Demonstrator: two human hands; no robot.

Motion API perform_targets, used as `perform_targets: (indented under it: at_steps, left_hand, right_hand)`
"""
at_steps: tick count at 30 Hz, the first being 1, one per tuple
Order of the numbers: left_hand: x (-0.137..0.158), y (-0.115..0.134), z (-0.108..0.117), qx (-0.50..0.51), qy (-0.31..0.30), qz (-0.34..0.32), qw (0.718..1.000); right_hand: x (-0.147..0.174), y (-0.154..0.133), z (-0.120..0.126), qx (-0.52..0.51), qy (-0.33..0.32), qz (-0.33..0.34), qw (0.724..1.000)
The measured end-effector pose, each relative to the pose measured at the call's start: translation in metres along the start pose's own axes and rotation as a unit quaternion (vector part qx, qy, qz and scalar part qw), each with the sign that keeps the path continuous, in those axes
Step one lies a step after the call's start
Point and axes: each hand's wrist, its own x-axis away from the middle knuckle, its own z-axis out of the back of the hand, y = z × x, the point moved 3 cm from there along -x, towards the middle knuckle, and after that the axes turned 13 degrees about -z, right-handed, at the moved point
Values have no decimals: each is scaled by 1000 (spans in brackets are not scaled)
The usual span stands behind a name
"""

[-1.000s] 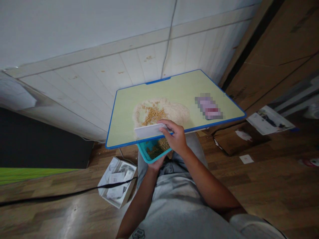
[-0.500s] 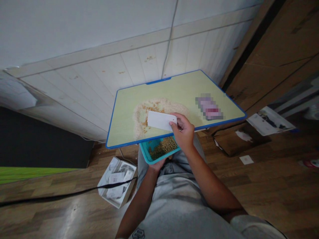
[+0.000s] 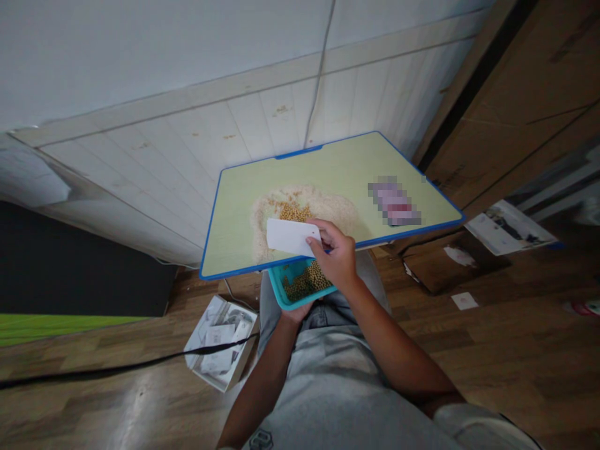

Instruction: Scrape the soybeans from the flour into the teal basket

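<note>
My right hand [image 3: 338,250] pinches one end of a flat white card [image 3: 288,236], held tilted over the near part of the small table [image 3: 244,194] with a blue rim. Just beyond the card lie soybeans [image 3: 293,211], with pale grains like rice [image 3: 335,209] spread around them. Under the table's near edge, my left hand [image 3: 299,310] supports a turquoise plastic basket [image 3: 293,305] from below, its fingers mostly hidden beneath it. More soybeans [image 3: 307,282] cover the basket's bottom.
A blurred-out rectangular item [image 3: 394,201] lies on the table's right side. On the floor at left stands an open white box [image 3: 220,350] with papers in it. A black strap [image 3: 140,362] crosses from the left. Cardboard [image 3: 506,119] stands at right, beside the wall.
My right hand has drawn the card left and nearer, to the table's front edge. More soybeans show behind the card. The basket has shifted slightly right.
</note>
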Motion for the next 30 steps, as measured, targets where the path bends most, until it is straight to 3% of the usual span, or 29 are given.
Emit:
perform_targets:
  at_steps: [5,10,20,30]
  left_hand:
    - [1,1,-6,16,-32,0,999]
    - [0,-1,-2,28,-2,11,1000]
    - [3,-3,-3,44,-17,36,998]
    - [6,0,-7,40,17,65,997]
  right_hand:
    - [-2,0,2,-5,5,-2,1000]
    - [-6,1,8,-6,31,0,1000]
    - [-17,4,20,-41,71,-1,997]
    - [-20,6,18,-34,63,3,997]
